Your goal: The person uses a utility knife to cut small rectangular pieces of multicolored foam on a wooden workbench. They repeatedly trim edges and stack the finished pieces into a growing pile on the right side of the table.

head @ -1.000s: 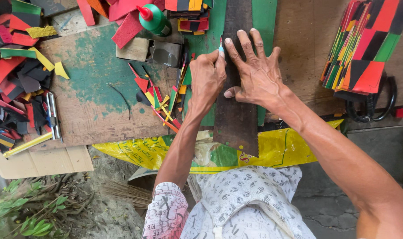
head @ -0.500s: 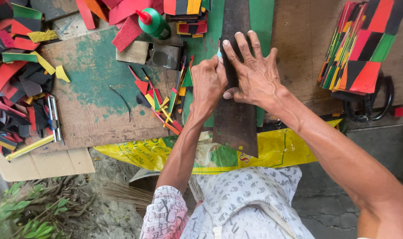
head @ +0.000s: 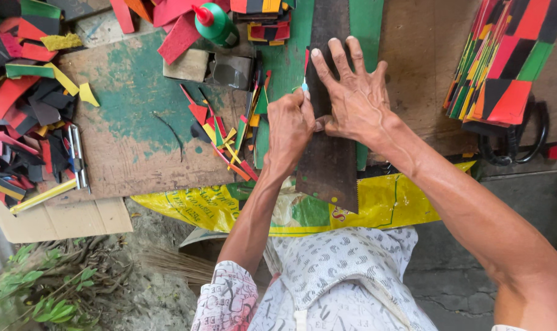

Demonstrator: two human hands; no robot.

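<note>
Scraps fill the upper left, a green bottle stands at top centre, then the left hand, closed round a small blade whose tip has slid slightly up the dark strip, which the flat, open right hand pins mid-frame, with stacked sheets upper right.

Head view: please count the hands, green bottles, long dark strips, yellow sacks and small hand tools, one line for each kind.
Hands: 2 (left hand, right hand)
Green bottle: 1
Long dark strip: 1
Yellow sack: 1
Small tool: 1
Total: 6
</note>
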